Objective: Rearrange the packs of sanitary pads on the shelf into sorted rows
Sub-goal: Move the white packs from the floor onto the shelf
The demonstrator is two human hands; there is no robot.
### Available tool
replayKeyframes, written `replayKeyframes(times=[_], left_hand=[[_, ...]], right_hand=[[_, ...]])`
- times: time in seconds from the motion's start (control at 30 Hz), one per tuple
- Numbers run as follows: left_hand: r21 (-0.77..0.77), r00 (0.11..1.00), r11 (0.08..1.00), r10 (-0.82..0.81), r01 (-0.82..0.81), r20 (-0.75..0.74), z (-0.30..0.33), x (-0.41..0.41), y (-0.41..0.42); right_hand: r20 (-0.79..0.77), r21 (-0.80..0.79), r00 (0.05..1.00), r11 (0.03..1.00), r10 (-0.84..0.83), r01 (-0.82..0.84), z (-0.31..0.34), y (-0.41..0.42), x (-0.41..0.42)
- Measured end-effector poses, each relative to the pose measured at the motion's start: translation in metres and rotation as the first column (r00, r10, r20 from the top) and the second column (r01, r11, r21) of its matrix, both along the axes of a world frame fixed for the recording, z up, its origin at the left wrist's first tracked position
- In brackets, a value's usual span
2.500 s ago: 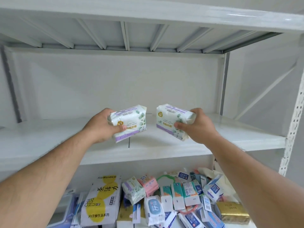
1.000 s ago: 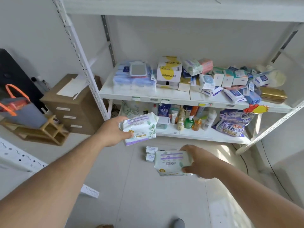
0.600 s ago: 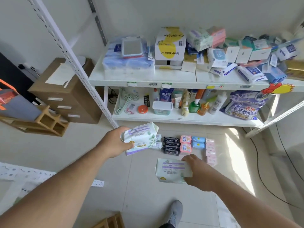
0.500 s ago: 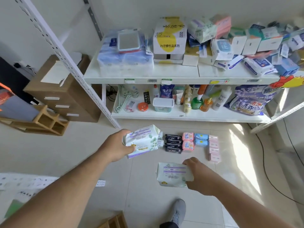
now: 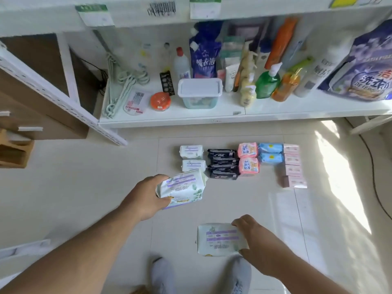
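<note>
The left hand (image 5: 146, 198) pinches one white-and-purple pad pack (image 5: 182, 188) by its end; the right hand (image 5: 252, 236) grips another (image 5: 218, 239) beside it. Both look light, soft, slippery-wrapped.

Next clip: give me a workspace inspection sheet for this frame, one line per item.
Surface: pale tiled floor, sunlit patch at right.
Job's things: packs sorted in columns on the floor: two white packs, black packs, pink packs, blue packs, pale pink boxes.
Clutter: bottom shelf holds bottles, a lidded tub, hangers, a detergent bag.
Grip: left hand holds a white-purple pack; right hand holds a second one.
Cables: dark cable on the floor at right.
Surroundings: brown drawer unit at left; the person's grey shoes below.
</note>
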State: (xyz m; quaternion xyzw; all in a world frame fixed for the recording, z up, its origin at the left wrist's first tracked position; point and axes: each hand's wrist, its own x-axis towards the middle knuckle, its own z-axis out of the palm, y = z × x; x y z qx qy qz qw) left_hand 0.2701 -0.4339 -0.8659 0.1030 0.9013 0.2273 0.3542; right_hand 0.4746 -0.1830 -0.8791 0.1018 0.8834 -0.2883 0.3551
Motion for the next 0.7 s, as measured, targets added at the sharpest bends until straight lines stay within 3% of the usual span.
replayKeyframes(times=[0.3,0.5,0.7], left_hand=[[0.022,0.998,0.998,-0.059,0.059,-0.005,-0.276,-0.024,0.006],[0.043,0.998,0.998,-0.053,0.054,-0.031,-0.383,-0.048,0.01],[0.173,0.999,0.984,0.036,-0.033,-0.014,-0.434,-0.059,0.02]], right_hand=[[-0.047,0.024,0.996,0.997,-0.079,0.08,-0.253,-0.03,-0.031],[-0.084,0.027,0.992,0.995,-0.096,0.098,-0.353,-0.04,-0.058],[-0.115,0.05,0.988,0.993,-0.099,0.105,-0.402,-0.044,-0.087]])
